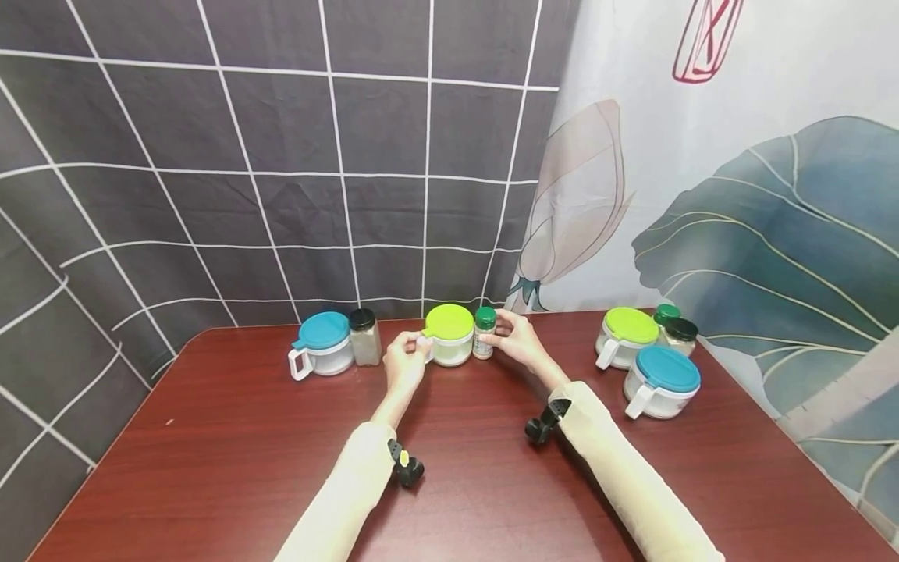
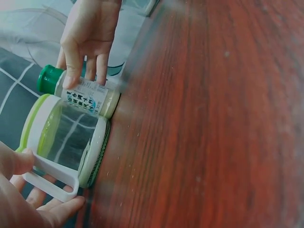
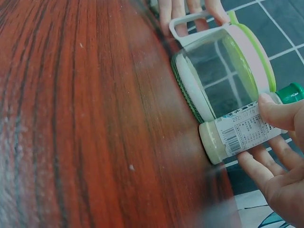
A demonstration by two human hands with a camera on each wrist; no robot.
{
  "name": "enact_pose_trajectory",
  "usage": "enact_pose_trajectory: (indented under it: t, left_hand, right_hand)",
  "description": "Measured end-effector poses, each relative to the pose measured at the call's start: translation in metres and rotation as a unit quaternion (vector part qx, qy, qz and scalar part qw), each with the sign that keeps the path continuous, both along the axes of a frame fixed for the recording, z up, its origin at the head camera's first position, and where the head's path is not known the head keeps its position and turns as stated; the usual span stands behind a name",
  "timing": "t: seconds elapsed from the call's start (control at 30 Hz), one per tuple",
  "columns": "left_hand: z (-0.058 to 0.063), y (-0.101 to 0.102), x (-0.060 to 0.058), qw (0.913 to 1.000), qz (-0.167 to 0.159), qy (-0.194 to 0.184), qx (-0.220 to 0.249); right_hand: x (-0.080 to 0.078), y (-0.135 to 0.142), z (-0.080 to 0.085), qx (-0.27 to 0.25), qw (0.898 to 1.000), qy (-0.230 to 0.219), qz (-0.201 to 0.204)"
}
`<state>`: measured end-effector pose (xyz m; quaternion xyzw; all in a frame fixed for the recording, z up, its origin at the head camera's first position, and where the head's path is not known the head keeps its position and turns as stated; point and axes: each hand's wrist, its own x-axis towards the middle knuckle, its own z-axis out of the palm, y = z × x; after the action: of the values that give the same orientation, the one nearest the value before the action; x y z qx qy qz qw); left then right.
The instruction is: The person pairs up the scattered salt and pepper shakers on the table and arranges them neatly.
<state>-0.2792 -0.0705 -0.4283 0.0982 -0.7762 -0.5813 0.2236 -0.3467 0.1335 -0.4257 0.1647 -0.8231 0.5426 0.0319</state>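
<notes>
- At the far edge of the table (image 1: 477, 484), near its middle, the lime-lidded jar (image 1: 451, 349) stands upright, with the green-capped bottle (image 1: 483, 344) just beside it on the right; contact cannot be confirmed.
- Grip: the left hand (image 1: 405, 364) pinches the jar's white handle (image 2: 57, 170); the right hand (image 1: 521, 343) grips the bottle between thumb and fingers.
- Advised: rest both bases flat on the wood, steer the bottle by its body rather than its cap, and ease the thumb's pressure near the lid tab, which might lift.
- Head view alone shows the blue-lidded jar (image 1: 330, 360) at left, and the four containers (image 1: 669, 370) grouped at right in full.
- Left wrist view shows bold lettering on the bottle's label; right wrist view shows its barcode (image 3: 232, 141). Neither is legible from the head.
</notes>
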Motion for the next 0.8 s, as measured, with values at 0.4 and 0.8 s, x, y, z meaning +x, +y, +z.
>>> enact_pose_trajectory:
  t: [0.4,0.8]
  left_hand:
    - [0.0047,0.0012,0.0018,0.9993,-0.003,-0.025,0.028]
    - [0.0041,0.0003,-0.0004,0.9995,-0.007,-0.025,0.020]
  right_hand:
    - [0.0065,-0.0023,0.0021,0.020,1.000,0.018,-0.010]
    - [0.0041,0.0005,-0.0003,0.018,0.999,0.034,0.000]
